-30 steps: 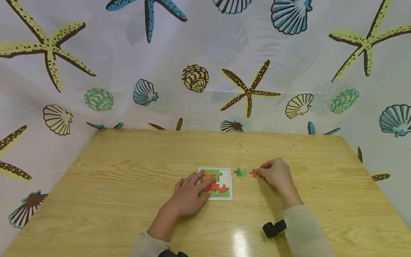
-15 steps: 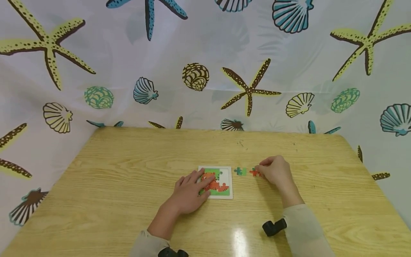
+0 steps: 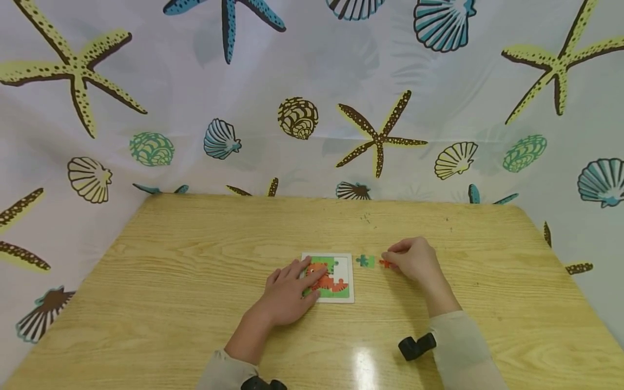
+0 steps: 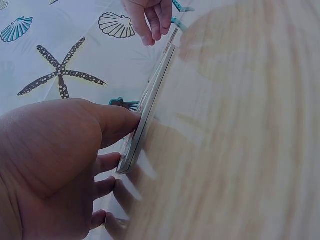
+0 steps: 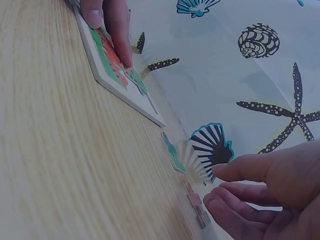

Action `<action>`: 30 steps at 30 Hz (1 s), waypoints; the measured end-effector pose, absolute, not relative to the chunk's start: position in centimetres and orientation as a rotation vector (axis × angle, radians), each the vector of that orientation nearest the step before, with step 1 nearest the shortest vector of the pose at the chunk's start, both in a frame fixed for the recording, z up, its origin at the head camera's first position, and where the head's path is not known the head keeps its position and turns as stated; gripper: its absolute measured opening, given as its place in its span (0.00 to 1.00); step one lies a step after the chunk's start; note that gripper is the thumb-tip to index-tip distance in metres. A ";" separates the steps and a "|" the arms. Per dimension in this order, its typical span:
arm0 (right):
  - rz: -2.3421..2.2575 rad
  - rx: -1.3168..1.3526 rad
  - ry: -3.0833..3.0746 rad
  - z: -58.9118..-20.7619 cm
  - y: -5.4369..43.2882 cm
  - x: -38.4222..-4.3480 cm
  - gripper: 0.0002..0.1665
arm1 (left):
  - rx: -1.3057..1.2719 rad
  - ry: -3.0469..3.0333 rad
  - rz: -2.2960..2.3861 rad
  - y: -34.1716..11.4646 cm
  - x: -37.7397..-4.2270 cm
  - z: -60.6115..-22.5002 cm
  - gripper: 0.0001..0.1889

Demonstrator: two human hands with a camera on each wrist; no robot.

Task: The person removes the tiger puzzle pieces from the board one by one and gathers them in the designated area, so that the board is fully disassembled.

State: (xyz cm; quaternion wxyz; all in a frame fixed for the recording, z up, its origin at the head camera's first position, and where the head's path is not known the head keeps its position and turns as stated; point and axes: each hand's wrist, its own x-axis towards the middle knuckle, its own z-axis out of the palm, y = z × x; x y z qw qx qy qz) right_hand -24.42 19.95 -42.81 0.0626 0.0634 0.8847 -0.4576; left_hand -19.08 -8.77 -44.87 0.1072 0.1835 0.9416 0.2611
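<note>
A white-framed jigsaw puzzle point(image 3: 352, 287) with an orange tiger picture on green lies on the table, its upper right part bare white. My left hand point(image 3: 288, 299) rests across its left side with spread fingers; in the left wrist view the thumb point(image 4: 122, 122) lies at the board's edge. To the right of the frame is a loose green puzzle piece point(image 3: 364, 261). Beyond it my right hand point(image 3: 414, 261) is over a red puzzle piece point(image 5: 195, 202), fingertips right beside it. A gap shows between thumb and fingers, and the piece lies on the table.
The wooden table point(image 3: 195, 244) reaches back to a white curtain point(image 3: 263, 97) printed with shells and starfish. A black wrist camera point(image 3: 416, 346) sticks out from the right sleeve, low over the table.
My right hand's fingertips have shifted slightly left over the red puzzle piece, covering more of it than half a second ago. The left hand and the puzzle frame have stayed in place.
</note>
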 end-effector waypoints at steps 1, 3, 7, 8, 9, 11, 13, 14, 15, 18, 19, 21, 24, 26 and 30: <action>-1.392 0.179 2.664 -42.8 19.9 -24.4 0.14 | 0.538 2.773 0.774 -8.8 -19.1 -44.9 0.27; -1.420 0.149 2.632 -42.8 19.8 -24.5 0.14 | 0.532 2.773 0.777 -8.7 -19.0 -44.8 0.27; -1.487 0.069 2.550 -42.8 19.5 -24.6 0.14 | 0.523 2.781 0.793 -8.6 -18.9 -44.7 0.27; -1.506 0.047 2.519 -42.8 19.5 -24.6 0.14 | 0.523 2.785 0.797 -8.6 -19.0 -44.7 0.27; -1.519 0.019 2.493 -42.8 19.4 -24.6 0.15 | 0.521 2.788 0.805 -8.7 -19.0 -44.7 0.27; -1.541 -0.060 2.444 -42.7 19.2 -24.5 0.15 | 0.517 2.792 0.813 -8.7 -19.1 -44.7 0.27; -1.542 -0.139 2.413 -42.8 19.1 -24.5 0.14 | 0.513 2.793 0.826 -8.8 -19.2 -44.7 0.27; -1.540 -0.174 2.402 -42.8 19.1 -24.4 0.14 | 0.511 2.793 0.831 -8.8 -19.3 -44.8 0.27; -1.534 -0.212 2.399 -42.8 19.1 -24.4 0.13 | 0.509 2.793 0.834 -8.8 -19.3 -44.8 0.27; -1.516 -0.281 2.398 -43.0 19.1 -24.5 0.12 | 0.507 2.793 0.844 -8.8 -19.4 -44.9 0.27; -1.516 -0.292 2.394 -43.0 19.1 -24.5 0.11 | 0.501 2.791 0.848 -8.7 -19.5 -44.9 0.27; -1.511 -0.318 2.381 -43.1 19.1 -24.5 0.12 | 0.483 2.786 0.860 -8.7 -19.6 -44.8 0.26; -1.485 -0.353 2.356 -43.2 18.8 -24.4 0.14 | 0.442 2.773 0.884 -8.7 -19.7 -44.7 0.26; -1.460 -0.376 2.334 -43.3 18.6 -24.4 0.15 | 0.422 2.772 0.896 -8.7 -19.7 -44.7 0.25; -1.424 -0.382 2.307 -43.6 18.1 -24.3 0.14 | 0.406 2.780 0.913 -8.6 -19.8 -44.8 0.24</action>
